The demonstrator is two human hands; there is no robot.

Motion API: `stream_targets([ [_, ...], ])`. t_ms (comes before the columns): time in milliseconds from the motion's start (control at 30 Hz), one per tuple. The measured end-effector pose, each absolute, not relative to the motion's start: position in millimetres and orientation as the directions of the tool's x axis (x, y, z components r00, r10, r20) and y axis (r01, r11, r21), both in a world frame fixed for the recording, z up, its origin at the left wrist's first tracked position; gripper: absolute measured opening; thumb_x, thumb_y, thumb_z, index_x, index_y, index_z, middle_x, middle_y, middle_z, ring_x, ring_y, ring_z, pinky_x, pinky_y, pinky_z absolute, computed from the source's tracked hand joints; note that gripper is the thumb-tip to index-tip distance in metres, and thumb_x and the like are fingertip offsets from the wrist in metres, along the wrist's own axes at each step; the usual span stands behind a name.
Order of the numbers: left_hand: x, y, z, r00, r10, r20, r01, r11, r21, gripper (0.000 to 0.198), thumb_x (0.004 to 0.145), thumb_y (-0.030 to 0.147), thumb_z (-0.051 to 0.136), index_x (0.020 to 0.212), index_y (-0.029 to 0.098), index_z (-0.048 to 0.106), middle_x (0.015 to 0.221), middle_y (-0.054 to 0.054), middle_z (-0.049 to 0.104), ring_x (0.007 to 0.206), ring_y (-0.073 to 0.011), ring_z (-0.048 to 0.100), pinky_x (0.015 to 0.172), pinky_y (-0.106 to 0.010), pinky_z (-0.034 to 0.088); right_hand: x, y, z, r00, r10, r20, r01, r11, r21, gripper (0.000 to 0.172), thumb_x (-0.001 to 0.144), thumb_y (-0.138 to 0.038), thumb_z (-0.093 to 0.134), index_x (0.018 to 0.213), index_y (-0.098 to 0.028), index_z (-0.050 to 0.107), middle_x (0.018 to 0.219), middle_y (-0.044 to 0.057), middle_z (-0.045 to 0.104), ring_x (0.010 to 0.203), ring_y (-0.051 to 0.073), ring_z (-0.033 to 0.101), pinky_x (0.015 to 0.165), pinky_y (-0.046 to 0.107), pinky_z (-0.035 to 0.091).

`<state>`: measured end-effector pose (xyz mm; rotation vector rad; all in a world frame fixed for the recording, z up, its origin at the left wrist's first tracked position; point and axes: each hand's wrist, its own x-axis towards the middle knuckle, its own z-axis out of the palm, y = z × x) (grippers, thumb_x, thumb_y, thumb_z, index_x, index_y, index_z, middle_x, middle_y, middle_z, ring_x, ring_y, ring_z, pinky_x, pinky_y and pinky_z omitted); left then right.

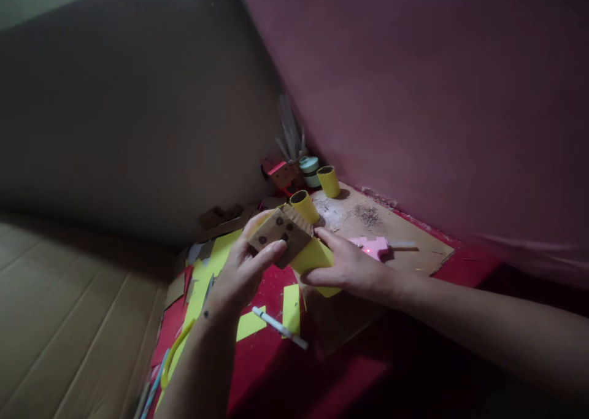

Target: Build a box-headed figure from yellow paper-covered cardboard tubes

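Observation:
My left hand (239,272) is closed round a small corrugated cardboard piece (280,232) with dark dots on its face. That cardboard sits against a yellow paper-covered tube (309,235). My right hand (350,265) grips the tube's near end from the right, fingers wrapped on the yellow paper. Both hands hold the piece just above a red mat (267,345) in the corner of two walls.
A second yellow tube (328,181) and a teal-lidded jar (310,169) stand at the back. A pink glue gun (373,246) lies on a cardboard sheet (414,241). Yellow paper scraps (291,308), a white pen (279,327) and yellow-handled scissors (177,348) lie on the mat.

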<state>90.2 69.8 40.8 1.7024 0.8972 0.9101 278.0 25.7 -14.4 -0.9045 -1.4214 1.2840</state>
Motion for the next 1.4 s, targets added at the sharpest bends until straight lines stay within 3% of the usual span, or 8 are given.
stream_targets([
  [233,90,66,43,0.466,0.858,0.215,0.166,-0.324,0.932,0.046,0.082,0.033,0.07,0.124,0.024,0.055,0.107,-0.006,0.062,0.097,-0.021,0.057,0.084,-0.031,0.045,275,24,-11,-0.277,0.95,0.144,-0.108,0.118,-0.987,0.054,0.071,-0.019,0.073,0.121,-0.022,0.053,0.087,-0.001,0.065,0.074,0.015,0.06,0.062,0.026,0.047],
  [433,91,64,45,0.473,0.863,0.177,0.226,-0.313,0.922,0.048,0.079,0.04,0.072,0.121,0.023,0.055,0.099,-0.004,0.06,0.088,-0.0188,0.055,0.075,-0.029,0.044,273,24,-12,-0.29,0.949,0.121,-0.115,0.091,-0.989,0.047,0.071,-0.02,0.075,0.114,-0.02,0.056,0.098,0.003,0.066,0.087,0.019,0.062,0.07,0.029,0.049],
  [600,90,63,49,0.473,0.859,0.195,0.202,-0.322,0.925,0.048,0.079,0.04,0.074,0.12,0.024,0.055,0.096,-0.002,0.058,0.085,-0.016,0.052,0.072,-0.027,0.043,275,25,-15,-0.442,0.89,0.111,-0.352,-0.058,-0.934,0.052,0.072,-0.027,0.079,0.118,-0.021,0.057,0.093,0.002,0.068,0.083,0.017,0.065,0.07,0.028,0.051],
  [733,86,65,51,0.487,0.846,0.216,0.133,-0.316,0.939,0.047,0.079,0.038,0.074,0.12,0.024,0.055,0.1,-0.002,0.059,0.087,-0.0146,0.052,0.071,-0.025,0.042,278,26,-18,-0.517,0.844,0.143,-0.487,-0.152,-0.86,0.039,0.084,-0.024,0.067,0.122,-0.022,0.06,0.099,0.003,0.071,0.09,0.019,0.067,0.079,0.031,0.053],
  [967,81,65,53,0.524,0.832,0.181,0.109,-0.276,0.955,0.049,0.078,0.037,0.076,0.12,0.025,0.055,0.096,-0.001,0.06,0.082,-0.0137,0.055,0.068,-0.025,0.045,276,26,-23,-0.549,0.831,0.087,-0.492,-0.236,-0.838,0.034,0.084,-0.025,0.067,0.118,-0.019,0.066,0.095,0.005,0.074,0.083,0.019,0.069,0.079,0.032,0.052],
  [1400,82,58,58,0.529,0.826,0.194,0.182,-0.333,0.925,0.049,0.079,0.039,0.073,0.121,0.021,0.053,0.1,-0.005,0.06,0.082,-0.0167,0.056,0.073,-0.03,0.045,273,24,-21,-0.479,0.874,0.081,-0.448,-0.164,-0.879,0.033,0.083,-0.03,0.067,0.115,-0.021,0.065,0.097,0.004,0.072,0.081,0.018,0.066,0.073,0.029,0.052],
])
